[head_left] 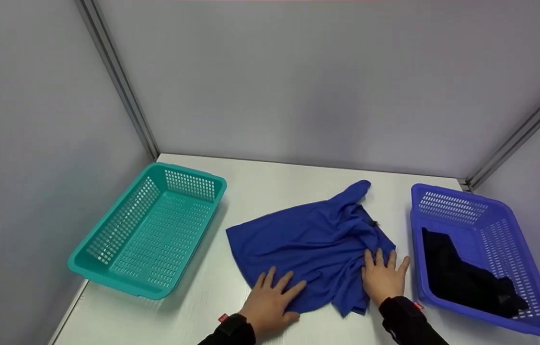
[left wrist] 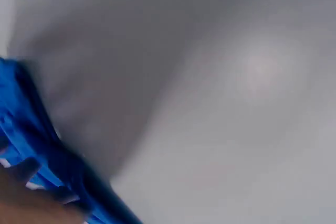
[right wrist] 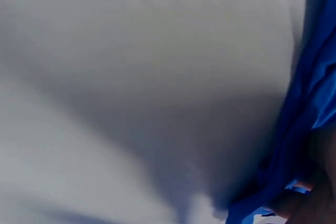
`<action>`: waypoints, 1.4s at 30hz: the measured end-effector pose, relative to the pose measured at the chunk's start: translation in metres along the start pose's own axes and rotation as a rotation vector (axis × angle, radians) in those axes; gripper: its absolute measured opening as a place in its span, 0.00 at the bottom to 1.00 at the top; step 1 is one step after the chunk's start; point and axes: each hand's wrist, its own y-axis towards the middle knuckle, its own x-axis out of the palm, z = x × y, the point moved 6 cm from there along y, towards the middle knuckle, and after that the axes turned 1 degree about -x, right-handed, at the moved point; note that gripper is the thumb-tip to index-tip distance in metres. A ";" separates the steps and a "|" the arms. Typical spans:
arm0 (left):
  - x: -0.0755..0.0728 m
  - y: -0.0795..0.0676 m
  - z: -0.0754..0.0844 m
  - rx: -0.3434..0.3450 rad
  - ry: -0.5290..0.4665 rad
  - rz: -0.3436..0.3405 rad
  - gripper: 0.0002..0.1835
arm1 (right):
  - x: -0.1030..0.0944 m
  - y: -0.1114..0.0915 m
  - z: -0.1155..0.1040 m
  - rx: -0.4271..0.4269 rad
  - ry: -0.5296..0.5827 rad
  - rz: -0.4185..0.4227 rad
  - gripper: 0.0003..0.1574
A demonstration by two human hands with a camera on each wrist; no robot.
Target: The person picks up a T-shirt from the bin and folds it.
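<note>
Hands: While my left hand (head_left: 270, 306) lies spread at the near edge of the cloth (head_left: 298, 239), my right hand (head_left: 384, 280) lies spread at its near right end; neither pinches anything.
Cloth: loosely laid out and creased on the counter (head_left: 260, 187), between the green basket (head_left: 164, 235) and the blue basket (head_left: 471, 242).
Smoothing: this looks like the step in hand; I judge that flat fingers and light pressure, worked outward from the middle, serve best.
Creases: they crowd the right half, so I'd give that part most care, and hold the left half down so it doesn't slide.
Long axis: roughly left to right, with the smooth, wide edge pointing left and the bunched end right.
Flaps: the far flap (head_left: 358, 188) points away from me, to the right; the near flap (head_left: 346, 306) points towards me, between my hands.
</note>
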 end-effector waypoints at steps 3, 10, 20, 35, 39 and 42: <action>0.002 0.004 -0.012 -0.041 0.050 0.021 0.32 | -0.005 0.001 -0.016 -0.045 0.041 -0.011 0.37; -0.019 -0.001 -0.093 -0.326 0.240 0.203 0.38 | 0.000 -0.022 -0.061 -0.361 0.305 -0.244 0.39; -0.028 -0.019 -0.119 -0.405 0.161 0.314 0.32 | 0.016 -0.029 -0.015 -0.301 0.282 -0.291 0.39; -0.034 -0.020 -0.112 -0.308 0.176 0.398 0.20 | -0.025 -0.013 0.006 -0.114 0.000 0.149 0.10; -0.028 -0.016 -0.095 -0.156 0.096 0.305 0.24 | -0.019 -0.005 -0.010 -0.216 0.112 0.090 0.23; -0.020 -0.016 -0.087 -0.105 0.014 0.200 0.31 | -0.003 -0.001 -0.011 -0.193 0.248 -0.153 0.40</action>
